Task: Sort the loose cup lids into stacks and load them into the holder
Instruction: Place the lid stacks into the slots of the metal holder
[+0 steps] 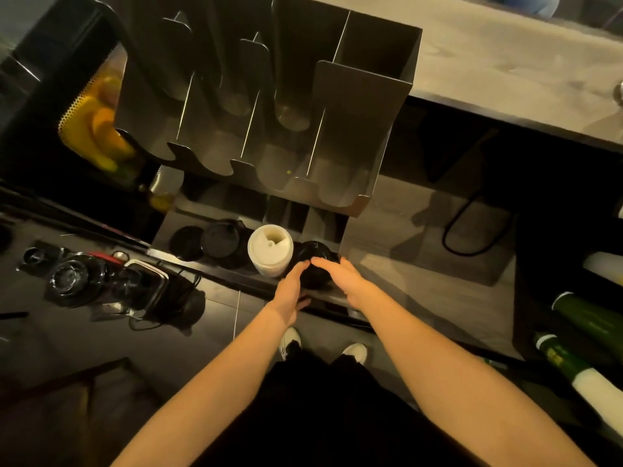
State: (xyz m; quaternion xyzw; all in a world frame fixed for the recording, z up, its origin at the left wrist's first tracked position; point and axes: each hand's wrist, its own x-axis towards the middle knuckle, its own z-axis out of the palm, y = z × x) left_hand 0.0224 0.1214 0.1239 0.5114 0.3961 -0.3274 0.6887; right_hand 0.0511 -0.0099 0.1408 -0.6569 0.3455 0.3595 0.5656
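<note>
A stack of black cup lids [317, 256] stands on the counter's front edge, and both my hands are cupped around it. My left hand [292, 287] holds its left side and my right hand [344, 281] holds its right side. A stack of white lids [270, 249] stands just left of it. Further left lie a black lid stack [222, 242] and a single black lid [186, 242]. Behind them stands the metal lid holder [354, 129] with several open slots; no lids show in them.
A blender jug [72, 278] and cables sit on the lower counter at left. Yellow fruit in a mesh basket [97, 129] is at the far left. Green bottles [586, 318] lie at the right. A raised stone countertop [505, 79] runs behind the holder.
</note>
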